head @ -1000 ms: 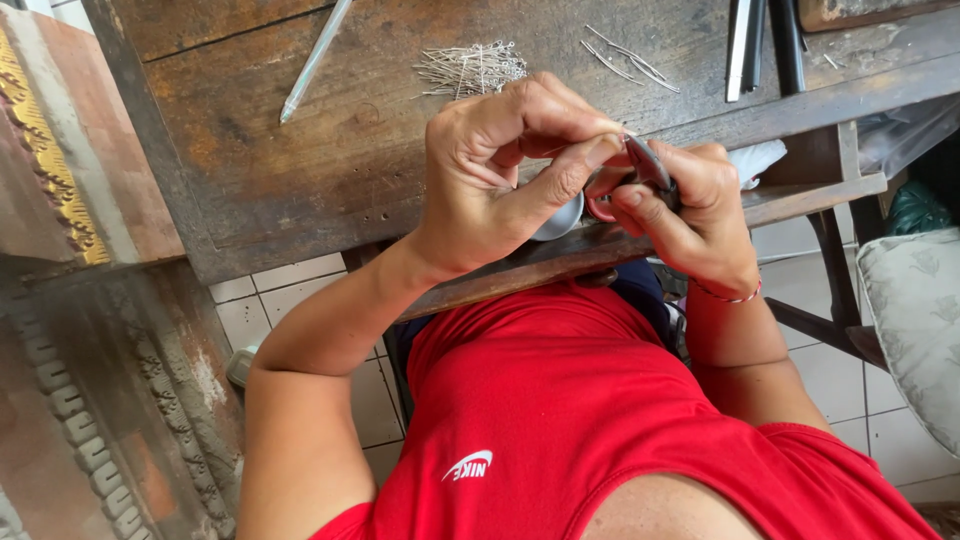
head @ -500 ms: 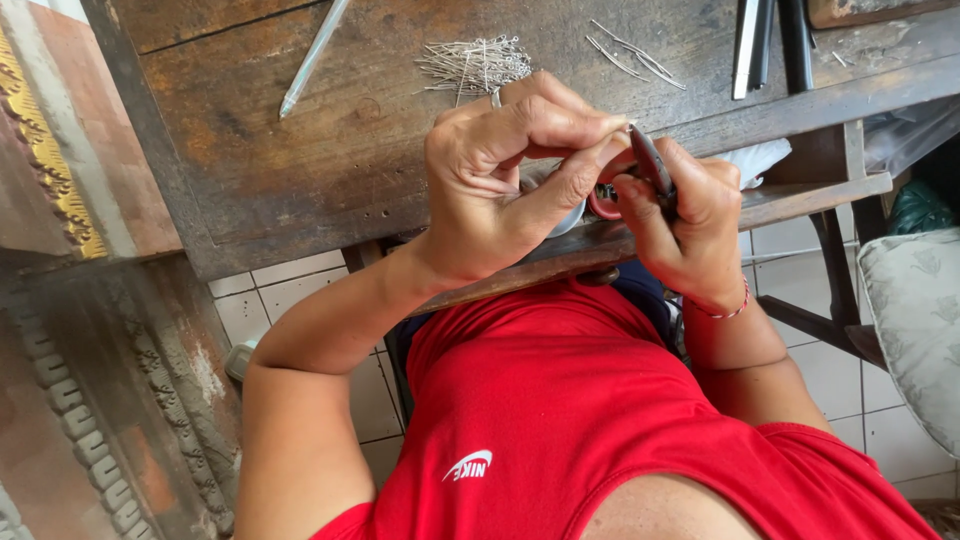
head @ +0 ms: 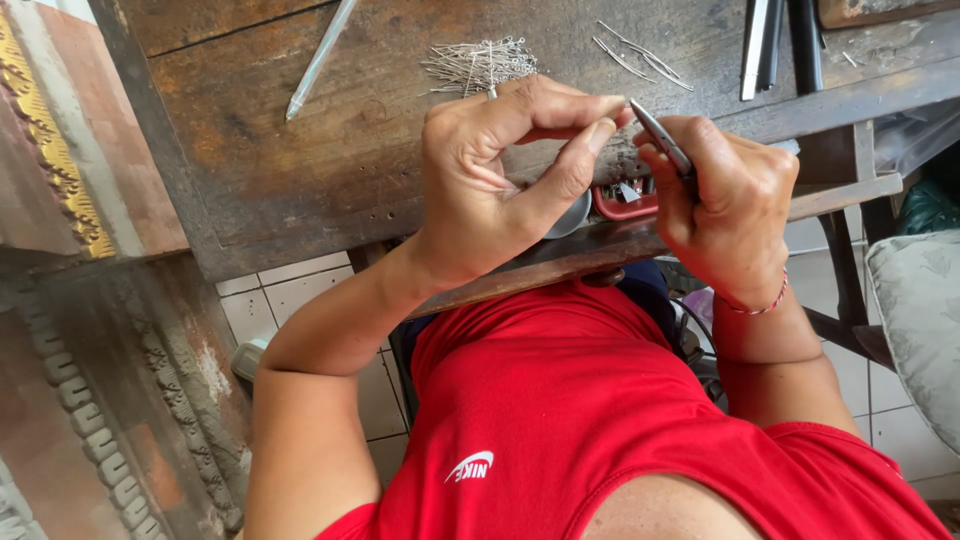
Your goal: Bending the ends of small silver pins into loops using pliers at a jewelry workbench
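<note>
Two small containers sit just under the hands at the bench's near edge: a red tray [head: 625,207] below the right hand, with small bits of metal in it too tiny to make out, and a round metal dish [head: 572,215] half hidden behind the left thumb; what it holds cannot be seen.

Left hand [head: 495,180] is raised over the bench [head: 300,170], wrist bent, fingers curled, with forefinger and thumb tips drawn together at the plier tip as if nipping something very small; the piece itself is too tiny to tell. Right hand [head: 725,205] is closed in a fist round the pliers [head: 660,140], whose slim metal nose points up and left to meet the left fingertips. A red cord rings the right wrist. Both forearms rise from the lap, elbows low, above a red shirt.

Beyond the left hand lies a heap of thin wire pins [head: 478,65], near its knuckles; a few loose pins [head: 640,55] lie beyond the right hand. A long metal rod [head: 318,60] lies well off to the left, and dark tools [head: 780,40] lie beyond the right hand. Bare wood stretches left of the left hand to the bench edge. A lower rail runs under both hands, close to the shirt. Right of the right arm is a cushion [head: 920,320].
</note>
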